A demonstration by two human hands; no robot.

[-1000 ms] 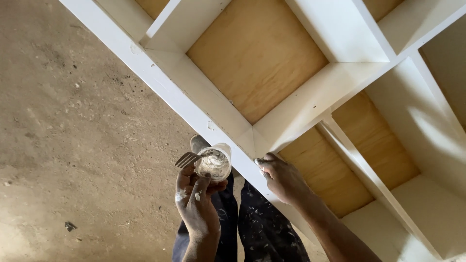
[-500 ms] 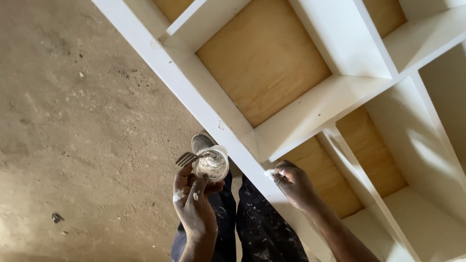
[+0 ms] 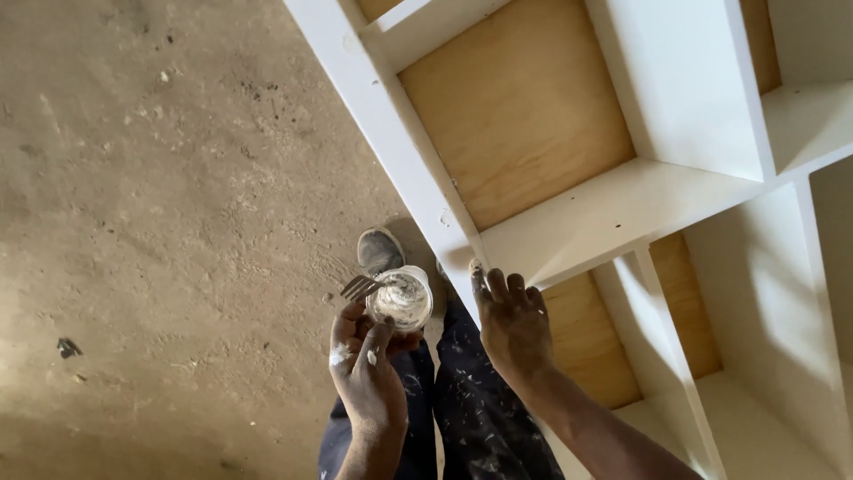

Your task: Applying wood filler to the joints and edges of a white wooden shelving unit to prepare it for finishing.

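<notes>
Head view: left hand [image 3: 369,373] clasps small clear filler-smeared cup [image 3: 401,300] and metal fork [image 3: 358,287]; right hand [image 3: 513,322], open and empty, fingertips [image 3: 477,269] touching white-painted wooden shelf frame [image 3: 426,178] just ahead; risk: cup may tip, spilling onto paint-spattered dark trousers [image 3: 480,409] below.

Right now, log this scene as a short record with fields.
left hand: holds a small clear cup of white paste, a fork at its rim
right hand: fingertips on the white front edge of the shelf unit
shelf unit: white frame, bare plywood back panels
floor: dusty concrete
below: paint-spattered trousers, one shoe
</notes>
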